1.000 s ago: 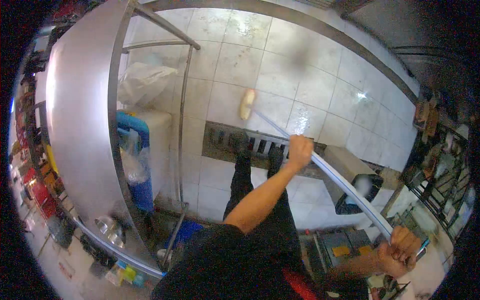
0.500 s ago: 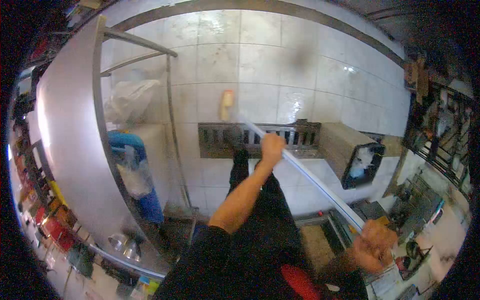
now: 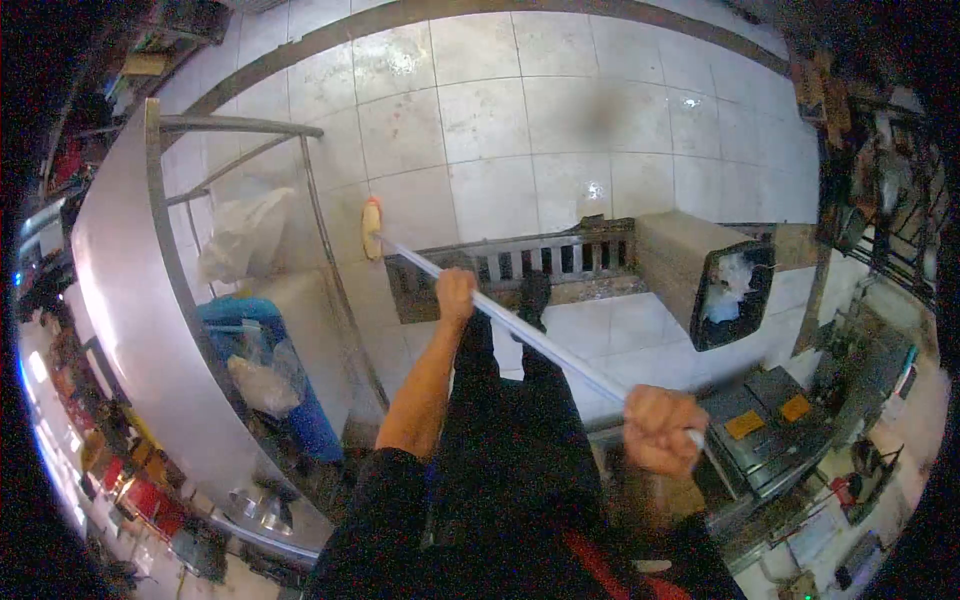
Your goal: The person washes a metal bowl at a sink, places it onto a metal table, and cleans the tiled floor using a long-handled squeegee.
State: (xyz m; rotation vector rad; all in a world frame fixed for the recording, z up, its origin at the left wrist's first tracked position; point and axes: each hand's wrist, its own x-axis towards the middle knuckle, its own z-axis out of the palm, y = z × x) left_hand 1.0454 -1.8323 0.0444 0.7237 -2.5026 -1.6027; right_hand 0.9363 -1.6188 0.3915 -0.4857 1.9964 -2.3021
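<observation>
A long-handled floor brush (image 3: pixel 560 352) slants across the view, its pale handle running from lower right to upper left. Around the middle of the handle, my left hand (image 3: pixel 457 295) is closed. My right hand (image 3: pixel 665 430) grips the upper end in a fist, and the handle's tip pokes out beside it. The cream brush head (image 3: pixel 372 228) with a reddish end lies on the tiled floor (image 3: pixel 490 120), close to the left end of the drain grate (image 3: pixel 510 262). Its underside is hidden.
A steel table (image 3: pixel 130 270) stands on the left, with a blue bin (image 3: pixel 318 425) and plastic bag (image 3: pixel 250 235) beneath it. A grey trash bin (image 3: pixel 690 255) with a bag inside stands by the grate. Dark equipment (image 3: pixel 765 420) sits at lower right.
The brush head has moved left across the tiles toward the table legs. Both hands have shifted left with the handle, the right one also rising slightly. The camera view has turned a little.
</observation>
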